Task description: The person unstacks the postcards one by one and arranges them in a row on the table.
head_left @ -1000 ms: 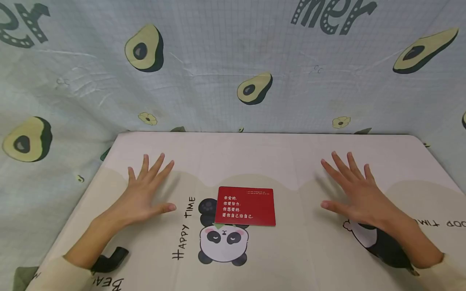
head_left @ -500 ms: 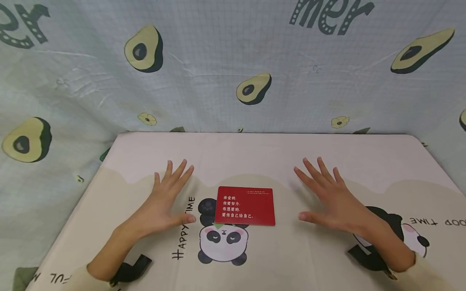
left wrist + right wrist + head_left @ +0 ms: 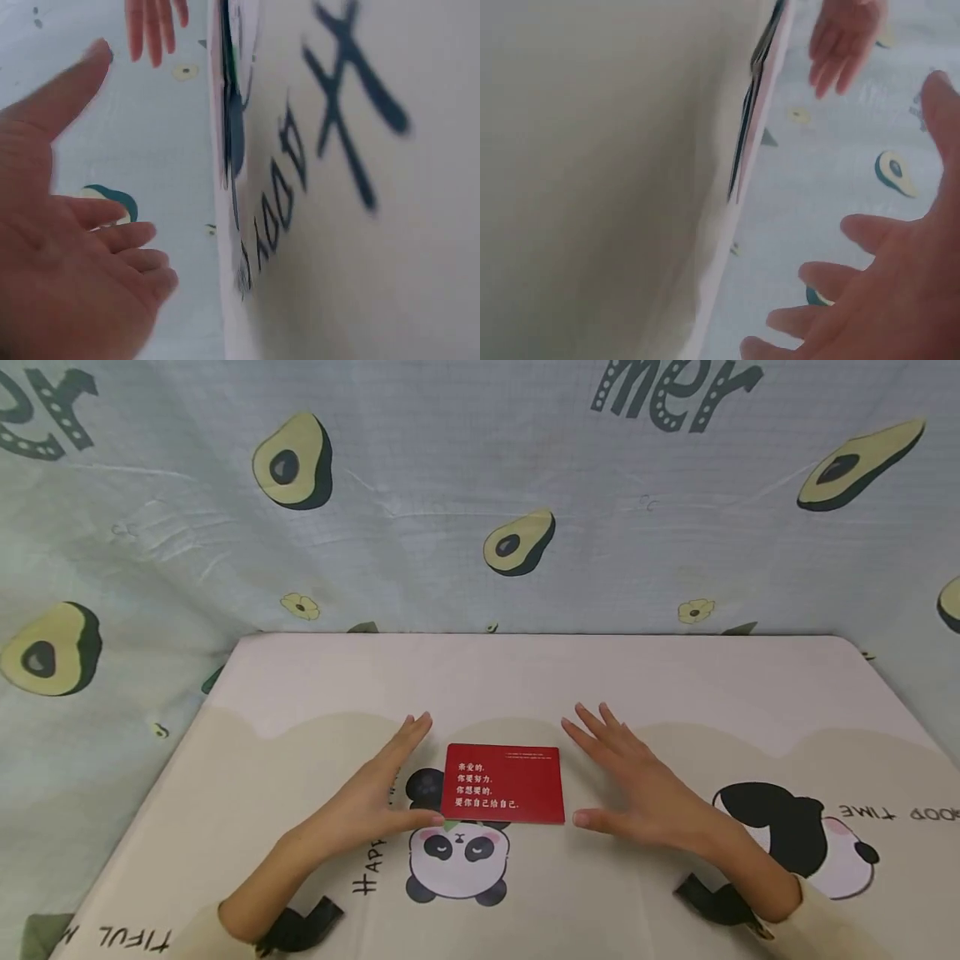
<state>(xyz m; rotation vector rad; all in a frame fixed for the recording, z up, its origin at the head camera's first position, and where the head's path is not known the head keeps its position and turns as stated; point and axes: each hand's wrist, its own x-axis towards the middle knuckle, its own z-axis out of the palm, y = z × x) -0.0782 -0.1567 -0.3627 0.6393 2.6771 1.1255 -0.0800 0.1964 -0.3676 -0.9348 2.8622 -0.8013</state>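
A thin red booklet (image 3: 502, 783) with white lettering lies flat on the table, over part of a printed panda. My left hand (image 3: 367, 806) is at its left side, fingers straight and thumb tip right at the lower left corner. On the other side, my right hand (image 3: 637, 785) hovers with spread fingers, its thumb a little off the lower right corner. Both palms face each other across the booklet, and neither holds anything. From the right wrist, the booklet's layered edge (image 3: 750, 112) shows edge-on, with the left hand (image 3: 847, 41) beyond it.
The pale tabletop (image 3: 525, 681) has printed pandas and lettering. Behind it hangs a light curtain (image 3: 420, 460) with avocado prints. A black strap (image 3: 303, 927) is at the left wrist and another black strap (image 3: 716, 902) at the right.
Both hands have come inward from wide apart, the left moving right and the right moving left, until they flank the booklet. The booklet has stayed in place on the table.
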